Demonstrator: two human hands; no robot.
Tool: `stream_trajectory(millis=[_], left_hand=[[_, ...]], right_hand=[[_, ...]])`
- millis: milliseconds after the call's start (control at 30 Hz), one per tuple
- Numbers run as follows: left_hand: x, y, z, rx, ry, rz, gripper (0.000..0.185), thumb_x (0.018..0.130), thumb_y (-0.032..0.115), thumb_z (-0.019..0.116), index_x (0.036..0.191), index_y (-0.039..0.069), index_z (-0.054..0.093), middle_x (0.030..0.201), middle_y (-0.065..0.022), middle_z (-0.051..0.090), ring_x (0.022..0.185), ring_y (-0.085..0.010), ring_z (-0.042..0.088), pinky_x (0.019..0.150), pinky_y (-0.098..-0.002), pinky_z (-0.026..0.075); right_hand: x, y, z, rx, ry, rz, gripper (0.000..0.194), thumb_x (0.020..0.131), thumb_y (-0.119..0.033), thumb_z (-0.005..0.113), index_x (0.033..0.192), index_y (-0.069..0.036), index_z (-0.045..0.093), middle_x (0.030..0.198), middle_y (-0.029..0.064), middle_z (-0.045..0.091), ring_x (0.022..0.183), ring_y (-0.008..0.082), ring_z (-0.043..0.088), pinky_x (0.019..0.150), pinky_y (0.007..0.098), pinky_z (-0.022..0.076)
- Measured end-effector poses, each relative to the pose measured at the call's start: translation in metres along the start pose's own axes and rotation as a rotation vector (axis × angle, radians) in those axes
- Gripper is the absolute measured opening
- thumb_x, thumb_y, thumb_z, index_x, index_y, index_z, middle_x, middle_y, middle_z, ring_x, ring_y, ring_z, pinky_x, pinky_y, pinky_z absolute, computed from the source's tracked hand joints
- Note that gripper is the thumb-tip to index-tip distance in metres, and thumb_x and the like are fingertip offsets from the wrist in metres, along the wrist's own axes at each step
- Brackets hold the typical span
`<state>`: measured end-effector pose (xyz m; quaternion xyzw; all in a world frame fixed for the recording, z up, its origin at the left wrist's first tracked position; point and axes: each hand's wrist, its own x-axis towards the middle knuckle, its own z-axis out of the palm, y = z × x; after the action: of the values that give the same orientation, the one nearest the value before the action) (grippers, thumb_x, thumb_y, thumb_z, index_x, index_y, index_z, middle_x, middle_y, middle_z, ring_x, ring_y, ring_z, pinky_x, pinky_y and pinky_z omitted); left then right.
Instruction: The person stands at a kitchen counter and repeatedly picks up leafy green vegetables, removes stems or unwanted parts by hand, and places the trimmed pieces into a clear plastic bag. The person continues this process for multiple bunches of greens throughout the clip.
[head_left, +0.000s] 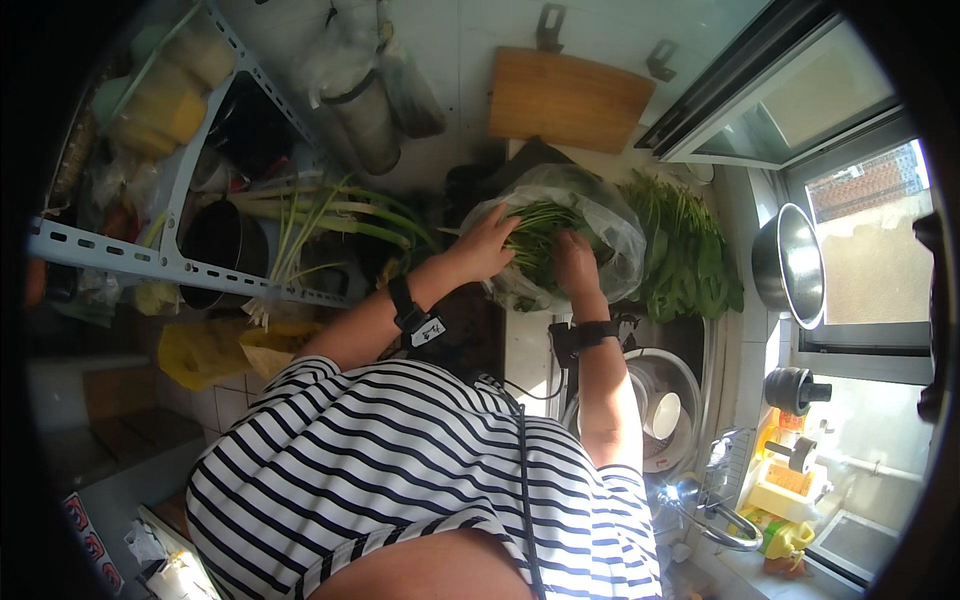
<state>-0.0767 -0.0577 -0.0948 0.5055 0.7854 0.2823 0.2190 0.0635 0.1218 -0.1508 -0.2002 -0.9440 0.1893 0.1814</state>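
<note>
A clear plastic bag (626, 225) stands with its mouth spread wide, and thin-stemmed leafy greens (544, 217) fill it. At the bag's left rim my left hand (484, 244) touches the stem ends, thumb and fingers apart; whether it grips any is unclear. My right hand (577, 262) reaches into the bag with its fingers curled on the greens, the fingertips partly hidden among them. Just right of the bag lies a broad heap of leafy greens (675, 247), its leaves hanging toward the sink.
A sink (703, 352) below the heap holds a basin (694, 375) and a white cup (663, 416). Spring onions (322, 214) lie left, by a metal shelf rack (217, 276). A wooden cutting board (570, 97) leans behind. The window (802, 112) swings inward; a steel bowl (787, 266) is near it.
</note>
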Motion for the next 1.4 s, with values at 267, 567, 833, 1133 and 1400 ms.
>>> stream_trajectory(millis=[267, 567, 833, 1133, 1400], left_hand=[[0.000, -0.007, -0.007, -0.173, 0.018, -0.108, 0.049, 0.089, 0.018, 0.059, 0.133, 0.008, 0.042, 0.150, -0.0208, 0.019, 0.136, -0.0363, 0.027, 0.106, -0.0407, 0.032], [-0.005, -0.006, -0.008, -0.144, 0.097, -0.040, 0.045, 0.083, 0.018, 0.061, 0.125, 0.005, 0.050, 0.145, -0.0241, 0.027, 0.132, -0.0384, 0.033, 0.104, -0.0394, 0.035], [-0.001, -0.016, -0.011, 0.005, 0.165, 0.108, 0.040, 0.086, 0.019, 0.062, 0.122, 0.005, 0.051, 0.141, -0.0186, 0.036, 0.121, -0.0332, 0.047, 0.093, -0.0364, 0.044], [0.004, 0.058, -0.042, -0.377, 0.025, 0.117, 0.038, 0.088, 0.013, 0.061, 0.124, 0.004, 0.051, 0.125, -0.0124, 0.052, 0.117, -0.0240, 0.053, 0.091, -0.0347, 0.047], [-0.001, 0.134, -0.057, -0.675, -0.087, 0.329, 0.038, 0.090, 0.016, 0.061, 0.124, 0.002, 0.050, 0.120, -0.0102, 0.057, 0.111, -0.0195, 0.056, 0.091, -0.0301, 0.046]], right_hand=[[0.018, -0.032, 0.013, -0.293, 0.033, -0.069, 0.019, 0.073, -0.009, 0.059, 0.092, -0.009, 0.061, 0.090, 0.0101, 0.058, 0.094, 0.0309, 0.054, 0.078, 0.0435, 0.0427], [0.039, -0.056, 0.039, -0.327, 0.010, -0.317, 0.020, 0.073, -0.014, 0.061, 0.093, -0.013, 0.062, 0.094, 0.0085, 0.056, 0.099, 0.0296, 0.053, 0.090, 0.0470, 0.0392], [0.006, -0.047, -0.045, 0.036, 0.179, -0.152, 0.021, 0.075, -0.003, 0.060, 0.095, -0.008, 0.058, 0.096, 0.0112, 0.058, 0.096, 0.0352, 0.053, 0.083, 0.0439, 0.0439], [-0.030, -0.067, -0.156, 0.818, 0.396, 0.230, 0.021, 0.091, -0.001, 0.055, 0.111, -0.002, 0.060, 0.097, -0.0014, 0.062, 0.087, 0.0030, 0.051, 0.076, 0.0182, 0.0414], [-0.038, -0.090, -0.194, 1.290, 0.490, 0.247, 0.029, 0.089, -0.005, 0.058, 0.117, 0.003, 0.056, 0.100, 0.0061, 0.065, 0.082, 0.0074, 0.055, 0.074, 0.0208, 0.0428]])
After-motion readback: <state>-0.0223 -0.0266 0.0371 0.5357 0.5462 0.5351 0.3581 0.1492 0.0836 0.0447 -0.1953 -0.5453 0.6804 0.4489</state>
